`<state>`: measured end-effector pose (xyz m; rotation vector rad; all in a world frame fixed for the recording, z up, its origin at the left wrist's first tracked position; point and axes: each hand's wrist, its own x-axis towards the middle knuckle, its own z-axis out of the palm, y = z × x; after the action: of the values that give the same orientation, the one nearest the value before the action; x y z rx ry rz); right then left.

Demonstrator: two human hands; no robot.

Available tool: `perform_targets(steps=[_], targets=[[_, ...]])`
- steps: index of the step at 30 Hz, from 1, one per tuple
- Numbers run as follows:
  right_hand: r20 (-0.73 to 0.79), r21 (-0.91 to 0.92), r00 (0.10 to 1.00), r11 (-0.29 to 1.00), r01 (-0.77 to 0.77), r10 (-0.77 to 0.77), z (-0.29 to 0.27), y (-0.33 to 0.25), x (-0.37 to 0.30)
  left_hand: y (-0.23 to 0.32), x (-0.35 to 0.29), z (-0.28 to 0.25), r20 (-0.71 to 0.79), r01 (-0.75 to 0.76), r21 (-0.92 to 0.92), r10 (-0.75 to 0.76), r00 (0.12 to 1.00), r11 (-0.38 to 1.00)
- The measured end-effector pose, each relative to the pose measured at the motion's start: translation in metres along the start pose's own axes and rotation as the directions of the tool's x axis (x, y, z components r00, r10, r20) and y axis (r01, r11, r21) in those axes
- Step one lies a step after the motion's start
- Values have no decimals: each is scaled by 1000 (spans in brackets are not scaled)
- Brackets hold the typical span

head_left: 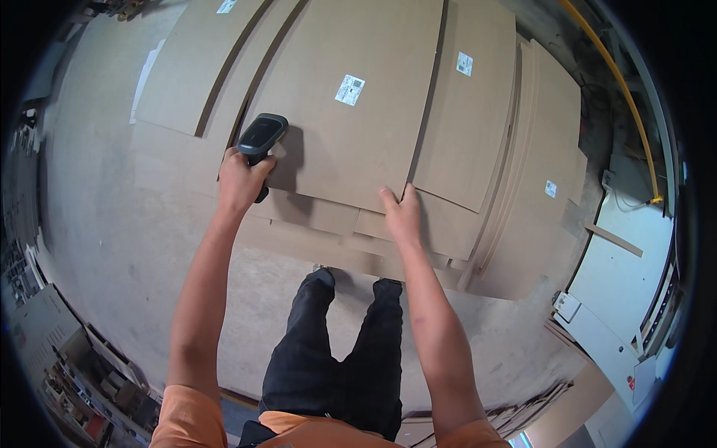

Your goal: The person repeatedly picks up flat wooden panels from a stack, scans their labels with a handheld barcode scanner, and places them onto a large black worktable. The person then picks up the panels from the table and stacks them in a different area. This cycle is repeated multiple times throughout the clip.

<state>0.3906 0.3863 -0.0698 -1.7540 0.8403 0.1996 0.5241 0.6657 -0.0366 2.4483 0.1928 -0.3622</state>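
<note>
My left hand (240, 183) is wrapped round the handle of a dark handheld barcode scanner (263, 134), held above the left edge of a large brown board (340, 153). A white printed label (349, 89) is stuck on that board, beyond the scanner. At the board's near right corner, my right hand (403, 218) grips the edge, thumb on the top face and a finger along the side; the other fingers are partly hidden. Directly to the right lies another labelled brown board (467, 127), its near end close to my right hand.
More brown boards lie stacked at the left (183, 82) and right (549, 134), with uneven overlapping edges. A white worktop (620, 239) stands at the far right, a yellow hose (627, 82) above it. Shelving with assorted items (97, 381) is at the lower left. Concrete floor (261, 284) surrounds my feet.
</note>
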Motion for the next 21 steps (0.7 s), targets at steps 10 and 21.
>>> perform_targets(steps=[10, 21], targets=[[-3, 415, 984, 895, -161, 178, 12, -3, 11, 3, 12, -17, 111, 146, -154, -130, 985, 977], [-47, 476, 970, 859, -189, 240, -35, 37, -16, 2, -40, -1, 259, 64, -75, -43, 965, 995]])
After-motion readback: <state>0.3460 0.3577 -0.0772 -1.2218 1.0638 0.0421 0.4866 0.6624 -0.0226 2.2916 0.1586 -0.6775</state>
